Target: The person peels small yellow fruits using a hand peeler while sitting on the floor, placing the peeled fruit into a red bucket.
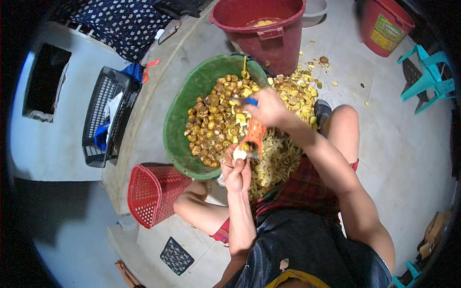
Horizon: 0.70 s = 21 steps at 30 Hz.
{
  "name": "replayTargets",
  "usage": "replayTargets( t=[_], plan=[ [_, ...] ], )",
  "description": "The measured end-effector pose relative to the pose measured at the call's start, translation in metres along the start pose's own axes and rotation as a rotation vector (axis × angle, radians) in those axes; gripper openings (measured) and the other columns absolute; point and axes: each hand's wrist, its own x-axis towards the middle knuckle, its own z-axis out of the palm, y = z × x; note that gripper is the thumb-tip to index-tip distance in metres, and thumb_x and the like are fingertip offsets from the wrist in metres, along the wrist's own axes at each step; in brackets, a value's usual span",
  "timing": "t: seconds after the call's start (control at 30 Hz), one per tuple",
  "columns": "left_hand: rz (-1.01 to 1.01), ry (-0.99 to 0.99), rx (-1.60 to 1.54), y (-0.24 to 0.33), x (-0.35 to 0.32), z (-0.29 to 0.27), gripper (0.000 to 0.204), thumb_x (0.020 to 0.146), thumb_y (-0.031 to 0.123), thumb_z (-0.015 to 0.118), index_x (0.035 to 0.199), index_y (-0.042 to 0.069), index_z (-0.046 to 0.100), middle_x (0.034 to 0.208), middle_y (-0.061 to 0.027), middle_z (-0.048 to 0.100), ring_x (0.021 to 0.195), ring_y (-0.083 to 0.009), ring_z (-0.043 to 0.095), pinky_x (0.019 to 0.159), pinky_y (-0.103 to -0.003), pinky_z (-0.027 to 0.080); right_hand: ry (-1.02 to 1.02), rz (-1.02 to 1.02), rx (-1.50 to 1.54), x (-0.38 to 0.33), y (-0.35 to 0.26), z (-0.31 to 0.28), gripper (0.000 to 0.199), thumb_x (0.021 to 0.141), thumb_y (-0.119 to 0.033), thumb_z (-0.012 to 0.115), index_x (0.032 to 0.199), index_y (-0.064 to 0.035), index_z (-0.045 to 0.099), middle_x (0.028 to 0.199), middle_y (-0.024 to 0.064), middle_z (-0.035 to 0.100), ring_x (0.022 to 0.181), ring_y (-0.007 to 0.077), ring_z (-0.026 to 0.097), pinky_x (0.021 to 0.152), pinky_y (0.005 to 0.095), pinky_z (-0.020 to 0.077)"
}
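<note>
My left hand (234, 175) is closed around a small pale, peeled-looking round piece (239, 153) at its fingertips. Gripped in my right hand (270, 107) is a blue-handled knife (251, 101), its narrow blade pointing left. An orange tool with a broad slotted head (256, 133) spans the space between my hands; I cannot make out which one holds it. Beneath them, a wide green basin (175, 126) contains many small round brown-and-yellow pieces (209, 120), perhaps fruits or tubers. Pale yellow slices or peelings (271, 168) are heaped at its right side, against my lap.
Beyond the basin stands a big red tub (259, 45), with a grey bowl (314, 12) behind it. A red perforated basket (146, 194) leans by my left leg. Yellow scraps (297, 89) litter the floor. Farther off are a black crate (103, 115), a red bucket (386, 29) and a teal stool (429, 77).
</note>
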Motion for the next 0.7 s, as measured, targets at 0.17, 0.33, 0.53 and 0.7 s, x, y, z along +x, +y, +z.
replayTargets(
  t=[0.17,0.33,0.53,0.7],
  plan=[
    [-0.071,0.037,-0.112,0.001,-0.003,-0.001,0.061,0.075,0.018,0.075,0.124,-0.004,0.047,0.121,-0.0122,0.056,0.114,-0.0254,0.053,0.102,-0.037,0.043,0.034,0.035,0.078,0.001,-0.007,-0.009,0.039,0.087,-0.035,0.06,0.069,0.0,0.065,0.054,0.0154,0.056,0.048,0.0231,0.055,0.051,0.0372,0.0443],
    [-0.065,0.057,-0.145,-0.001,0.0,0.011,0.057,0.073,0.016,0.078,0.12,-0.001,0.049,0.115,-0.0133,0.058,0.105,-0.0247,0.058,0.095,-0.035,0.048,0.119,0.19,0.084,0.01,0.003,-0.022,0.023,0.078,-0.025,0.064,0.072,-0.0029,0.066,0.061,0.0167,0.062,0.057,0.0296,0.063,0.056,0.0399,0.0486],
    [-0.004,-0.001,0.123,-0.002,0.005,0.006,0.059,0.07,0.01,0.08,0.119,-0.002,0.05,0.113,-0.0114,0.059,0.105,-0.0245,0.057,0.094,-0.037,0.045,-0.112,0.146,-0.029,0.011,-0.008,-0.018,0.033,0.081,-0.034,0.062,0.073,-0.0018,0.067,0.06,0.0185,0.061,0.059,0.0351,0.063,0.06,0.0431,0.0485],
    [0.008,0.02,0.168,0.003,-0.003,0.016,0.059,0.064,0.001,0.082,0.114,-0.005,0.052,0.103,-0.0117,0.062,0.093,-0.0195,0.06,0.087,-0.03,0.048,-0.184,0.021,-0.047,0.009,-0.012,-0.017,0.039,0.081,-0.042,0.064,0.074,-0.0042,0.069,0.065,0.0215,0.063,0.068,0.0373,0.064,0.067,0.046,0.0503]
  ],
)
